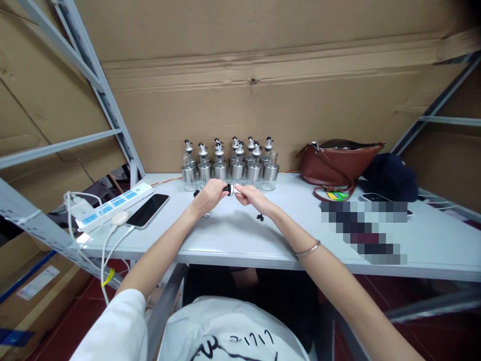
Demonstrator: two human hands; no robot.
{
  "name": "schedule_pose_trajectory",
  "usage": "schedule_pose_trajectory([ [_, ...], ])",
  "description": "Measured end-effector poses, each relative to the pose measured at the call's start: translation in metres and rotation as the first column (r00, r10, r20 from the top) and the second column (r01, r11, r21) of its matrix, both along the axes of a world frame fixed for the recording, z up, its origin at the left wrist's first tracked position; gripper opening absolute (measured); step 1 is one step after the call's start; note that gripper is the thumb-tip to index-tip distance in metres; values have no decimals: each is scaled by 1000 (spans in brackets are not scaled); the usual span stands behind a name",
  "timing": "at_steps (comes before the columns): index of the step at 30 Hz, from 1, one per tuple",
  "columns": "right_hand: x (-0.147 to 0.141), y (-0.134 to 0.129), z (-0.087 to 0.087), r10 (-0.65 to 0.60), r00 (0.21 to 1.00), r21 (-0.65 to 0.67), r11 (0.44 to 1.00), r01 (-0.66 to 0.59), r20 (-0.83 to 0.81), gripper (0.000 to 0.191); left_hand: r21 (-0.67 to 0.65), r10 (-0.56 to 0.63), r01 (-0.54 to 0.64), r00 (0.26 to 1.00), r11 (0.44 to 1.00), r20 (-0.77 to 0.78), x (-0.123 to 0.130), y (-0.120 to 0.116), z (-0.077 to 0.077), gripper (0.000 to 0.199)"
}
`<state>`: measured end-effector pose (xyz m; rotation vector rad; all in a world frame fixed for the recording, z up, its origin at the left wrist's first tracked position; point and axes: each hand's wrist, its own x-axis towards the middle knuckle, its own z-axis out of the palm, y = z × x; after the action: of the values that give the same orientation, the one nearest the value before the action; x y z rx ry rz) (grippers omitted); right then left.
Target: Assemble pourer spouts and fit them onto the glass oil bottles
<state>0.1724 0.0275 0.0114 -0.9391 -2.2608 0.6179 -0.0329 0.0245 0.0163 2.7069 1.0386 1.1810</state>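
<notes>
in the head view, the work looks well along but unfinished: most of the bottles (237, 171) standing beyond the hands carry spout tops (203, 149), while the front bottle at each end, the left-end bottle (190, 174) and the right-end bottle (270, 173), seems to show a bare neck. one fitting (230, 189) is being handled now, held between the two hands above the counter (233, 245), just in front of the bottles. the left hand (211, 193) curls around its dark end, and the right hand (252, 196) pinches near its pale end with thumb and forefinger. loose black bits (260, 217) lie just below the right hand and small pale bits (206, 215) below the left, perhaps parts left over. the fitting looks short and round, black with a whitish collar; its finer detail is too small to tell.
</notes>
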Motion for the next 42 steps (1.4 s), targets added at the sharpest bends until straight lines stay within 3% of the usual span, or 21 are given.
schedule_pose_trajectory([
  [4, -5, -2, -2, 10, 1000, 44, 999, -10, -13, 30, 24, 34, -34, 999, 999, -4, -3, 0, 3, 24],
  [8, -11, -10, 3, -75, 997, 180, 981, 72, 12, 28, -5, 84, -84, 996, 996, 36, -5, 1, 4, 23],
  [12, -11, -17, 20, -162, 984, 375, 919, 124, 72, 24, -62, 127, -121, 986, 991, 106, -5, 0, 5, 23],
  [18, -26, -14, 45, -170, 976, 595, 802, 57, 135, 34, -128, 231, -204, 940, 971, 250, -10, 2, 6, 25],
  [22, -35, -11, 40, -177, 978, 661, 748, 57, 115, 38, -160, 330, -292, 884, 943, 330, -21, 9, 7, 26],
  [26, -24, -9, 29, -211, 976, 678, 725, 121, 52, 36, -206, 463, -415, 804, 886, 372, -43, 20, 9, 28],
  [29, -10, -4, 21, -259, 966, 661, 722, 204, -15, 29, -240, 535, -480, 785, 844, 312, -58, 24, 9, 28],
  [35, -1, 5, 12, -289, 955, 606, 750, 267, -63, 24, -296, 578, -549, 816, 782, 13, -68, 20, 7, 26],
  [42, -2, 5, 9, -271, 962, 538, 807, 245, -33, 24, -338, 651, -688, 723, 642, -234, -81, 25, -3, 31],
])
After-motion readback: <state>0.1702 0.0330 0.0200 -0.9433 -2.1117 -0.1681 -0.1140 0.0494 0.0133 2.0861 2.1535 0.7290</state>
